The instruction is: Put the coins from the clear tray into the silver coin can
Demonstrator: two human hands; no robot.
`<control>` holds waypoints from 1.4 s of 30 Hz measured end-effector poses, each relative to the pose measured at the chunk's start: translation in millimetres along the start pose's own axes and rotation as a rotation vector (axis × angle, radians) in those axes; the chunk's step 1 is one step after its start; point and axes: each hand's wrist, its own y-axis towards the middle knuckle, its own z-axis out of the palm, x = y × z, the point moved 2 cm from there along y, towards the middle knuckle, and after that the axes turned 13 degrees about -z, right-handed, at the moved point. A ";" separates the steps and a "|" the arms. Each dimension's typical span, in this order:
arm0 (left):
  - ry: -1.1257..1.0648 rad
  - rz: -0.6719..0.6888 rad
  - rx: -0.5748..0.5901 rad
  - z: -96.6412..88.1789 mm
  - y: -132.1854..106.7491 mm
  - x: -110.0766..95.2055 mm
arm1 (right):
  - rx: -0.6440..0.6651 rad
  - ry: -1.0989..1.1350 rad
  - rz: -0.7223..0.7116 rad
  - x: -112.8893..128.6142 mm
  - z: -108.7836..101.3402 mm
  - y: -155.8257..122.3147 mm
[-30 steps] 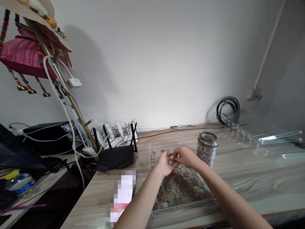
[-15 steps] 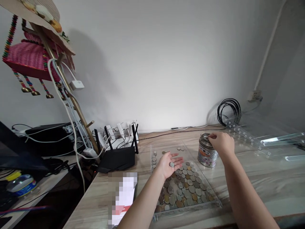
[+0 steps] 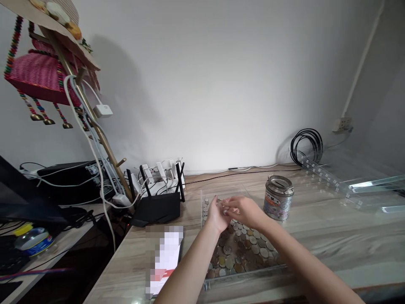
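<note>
Coins lie spread over a clear tray on the table, thickest in its near part. The main change is in the right hand: half a second ago it was at the lid of the tin, and now it is back over the left hand, above the tray. The left hand lay flat then, with a coin on the palm; now it is cupped, thumb raised and apart, its other fingers partly hidden. The right fingers are bent and bunched over that palm, where a small pale spot shows; whether they pinch a coin I cannot tell. My reading is that the work has turned from the tin back to the coins in the palm. Around it are a clear plastic unit far to the right, a black router left of the tray, a pixelated flat item near the left forearm, and a coil of black cable at the wall. The tin stands upright just beside the tray, its slot uncovered. Only the hands and forearms get in the way, hiding some coins.
</note>
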 end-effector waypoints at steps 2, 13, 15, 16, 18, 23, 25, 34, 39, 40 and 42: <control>-0.005 0.003 -0.016 -0.7 1.0 -0.6 | 0.096 0.006 -0.047 8.2 13.7 4.0; 0.243 -0.066 0.104 7.1 -0.3 8.8 | -0.254 -0.020 0.314 -31.8 -20.0 -7.7; 0.277 -0.036 0.066 6.2 -0.5 7.4 | -0.399 -0.086 0.400 -44.2 -40.2 -19.9; 0.287 -0.030 0.049 5.6 -0.3 7.0 | -0.474 -0.157 0.468 -51.3 -51.9 -28.4; 0.302 -0.033 0.037 4.7 0.6 6.8 | -0.566 -0.312 0.644 -66.9 -74.3 -48.0; 0.343 -0.069 0.067 4.8 1.4 8.7 | -0.484 -0.384 0.906 -99.7 -96.9 -79.7; 0.354 -0.069 0.066 4.4 1.5 8.8 | -0.444 -0.368 0.895 -105.5 -93.6 -80.8; 0.374 -0.061 0.042 3.2 1.9 7.4 | -0.491 -0.231 0.778 -117.9 -84.6 -78.5; 0.402 -0.053 0.035 3.8 0.2 7.1 | -0.567 -0.070 0.734 -118.8 -84.3 -75.8; 0.408 -0.053 0.038 3.6 0.1 7.0 | -0.575 -0.092 0.733 -118.3 -84.4 -75.3; 0.417 -0.055 0.041 3.2 0.3 6.9 | -0.557 -0.208 0.740 -117.5 -84.9 -74.9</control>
